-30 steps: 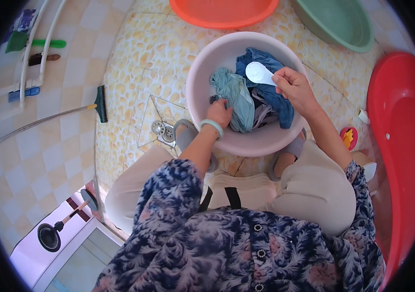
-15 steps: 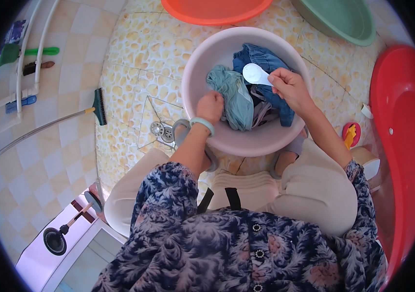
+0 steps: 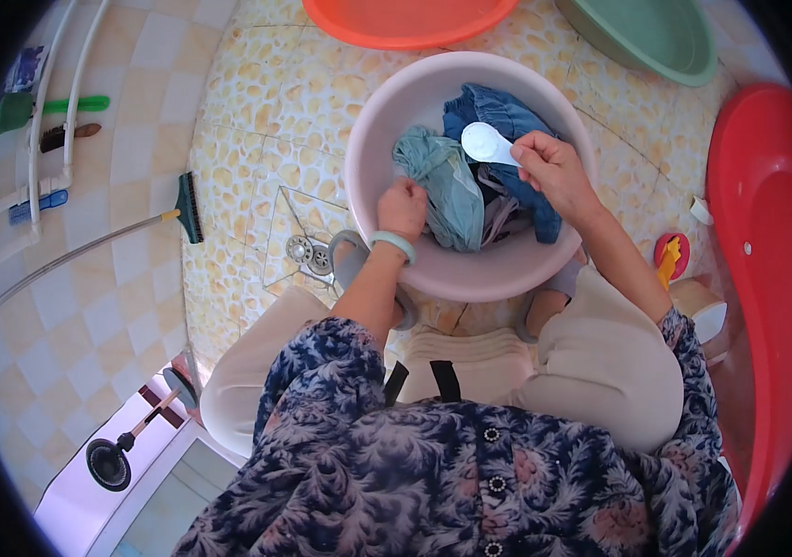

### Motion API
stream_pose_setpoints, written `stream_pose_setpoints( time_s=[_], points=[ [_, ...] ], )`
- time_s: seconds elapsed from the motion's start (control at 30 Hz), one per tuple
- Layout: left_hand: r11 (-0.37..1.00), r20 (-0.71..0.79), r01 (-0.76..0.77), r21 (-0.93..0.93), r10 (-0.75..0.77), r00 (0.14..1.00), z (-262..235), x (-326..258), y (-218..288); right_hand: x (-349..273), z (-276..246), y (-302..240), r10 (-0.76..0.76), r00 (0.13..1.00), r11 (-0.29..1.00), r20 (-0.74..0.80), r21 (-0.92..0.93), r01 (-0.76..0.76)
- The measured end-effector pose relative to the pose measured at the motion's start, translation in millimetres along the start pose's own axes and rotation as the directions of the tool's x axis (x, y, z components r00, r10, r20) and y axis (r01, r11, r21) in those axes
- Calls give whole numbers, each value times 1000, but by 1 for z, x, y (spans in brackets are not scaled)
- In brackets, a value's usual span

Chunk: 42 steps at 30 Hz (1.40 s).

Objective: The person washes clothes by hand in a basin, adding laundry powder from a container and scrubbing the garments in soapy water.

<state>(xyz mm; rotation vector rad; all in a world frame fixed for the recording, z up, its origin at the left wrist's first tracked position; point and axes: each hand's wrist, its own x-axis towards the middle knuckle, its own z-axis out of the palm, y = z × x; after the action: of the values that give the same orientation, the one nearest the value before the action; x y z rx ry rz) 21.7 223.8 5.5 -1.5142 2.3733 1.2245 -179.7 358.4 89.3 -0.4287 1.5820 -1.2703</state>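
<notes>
My right hand [image 3: 554, 172] grips the handle of a white measuring scoop [image 3: 500, 152] with white powder heaped in its bowl. The scoop hovers above clothes in a large pale pink basin [image 3: 373, 158]. Under it lie a blue denim garment [image 3: 489, 104] and some dark and mauve cloth [image 3: 502, 212]. My left hand [image 3: 402, 208], a pale green bangle [image 3: 392, 244] on its wrist, is closed against the near-left side of a crumpled pale teal piece of thin material [image 3: 452, 190]; its fingertips are hidden, so whatever they pinch cannot be made out.
An orange basin [image 3: 405, 28] and a green basin [image 3: 647, 37] stand beyond. At right is a red tub [image 3: 767, 204]. A floor drain [image 3: 308, 255] lies left of the basin, with a long-handled brush [image 3: 189, 206] against the tiled wall and brushes [image 3: 69, 136] on pipes.
The scoop has tilted and shifted very slightly, showing more of its powder. My left forearm has moved a little to the right; both hands remain almost where they were.
</notes>
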Motion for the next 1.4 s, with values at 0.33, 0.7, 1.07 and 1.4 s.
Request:
stream_pose_setpoints(
  time_s=[0.33,0.7,1.07,1.4],
  points=[
    [869,-47,-252,-427,257,965,-23,31,46,1,2,-9,-154,988,987,23,-53,155],
    [911,283,-182,-371,298,912,-25,107,70,8,10,2,-388,921,899,-49,-240,366],
    [943,405,-74,-325,210,890,-29,113,72,19,17,19,-555,827,607,87,-637,474],
    [948,387,-106,-299,222,895,-33,103,59,17,15,10,-437,897,792,-71,-502,347]
  ],
)
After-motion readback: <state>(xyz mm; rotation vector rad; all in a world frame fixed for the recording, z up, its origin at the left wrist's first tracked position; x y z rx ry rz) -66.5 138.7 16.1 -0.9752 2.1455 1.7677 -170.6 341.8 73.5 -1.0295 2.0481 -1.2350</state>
